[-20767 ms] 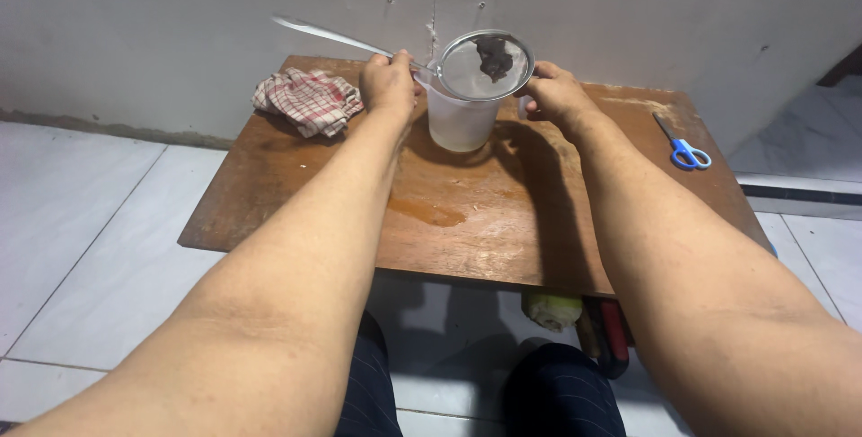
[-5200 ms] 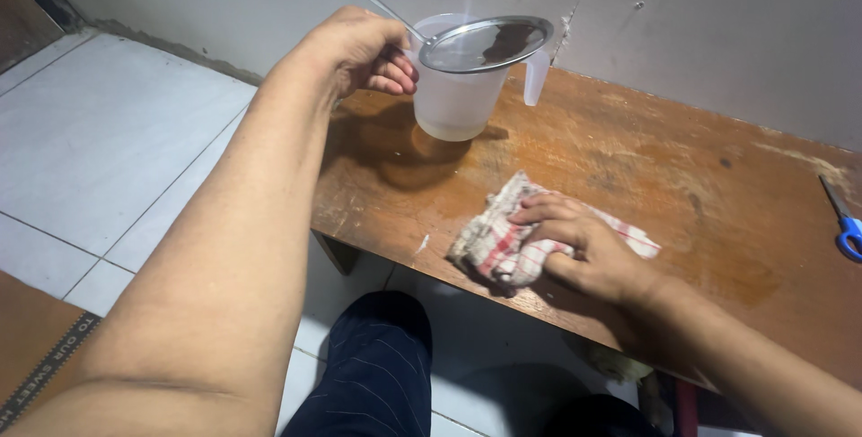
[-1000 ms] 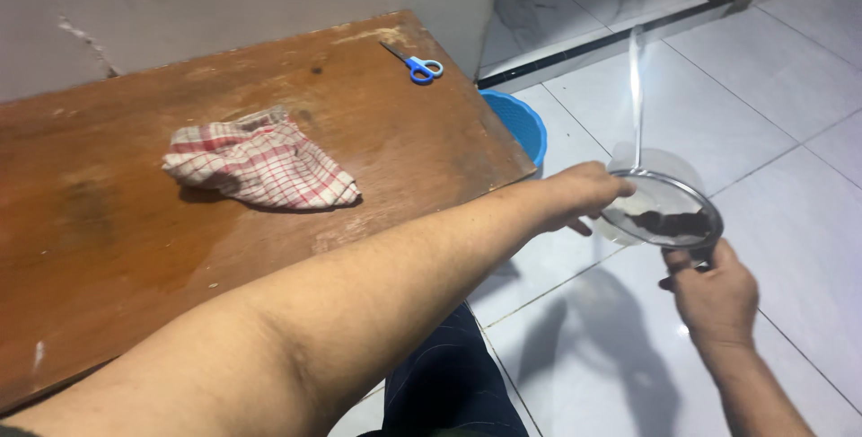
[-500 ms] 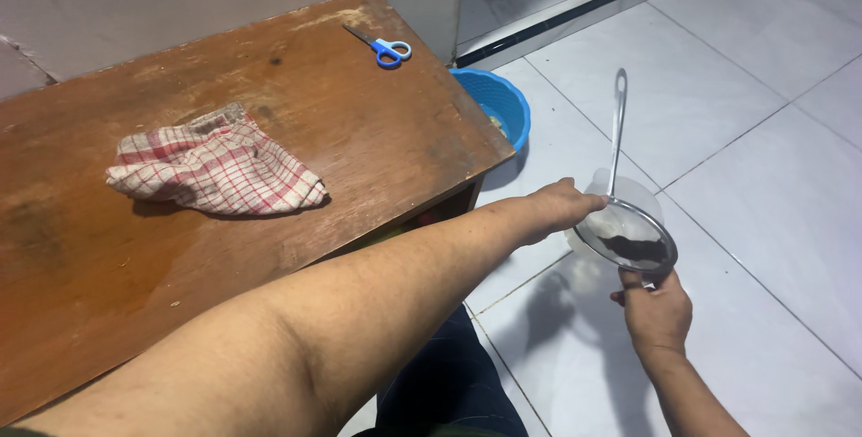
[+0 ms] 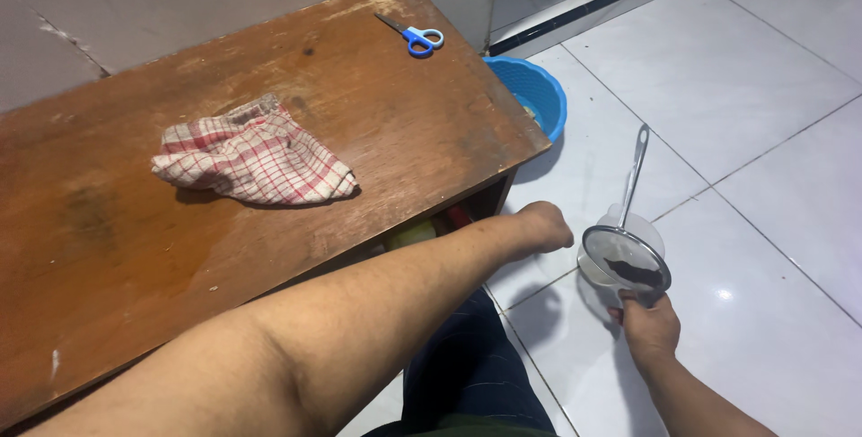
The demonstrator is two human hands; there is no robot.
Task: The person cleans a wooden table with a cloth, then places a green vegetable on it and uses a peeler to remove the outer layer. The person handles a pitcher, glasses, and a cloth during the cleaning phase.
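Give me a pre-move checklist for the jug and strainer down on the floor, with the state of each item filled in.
1. Right hand grips the jug at its near side: ok.
2. Strainer sits across the jug's mouth, handle pointing away: ok.
3. Dark clump lies inside the strainer mesh: ok.
4. Left hand is off the strainer, closed and empty beside it: ok.
5. Jug bottom resting on the floor tile or held just above it: cannot tell.
6. Liquid level in the jug: cannot tell, the strainer covers it.
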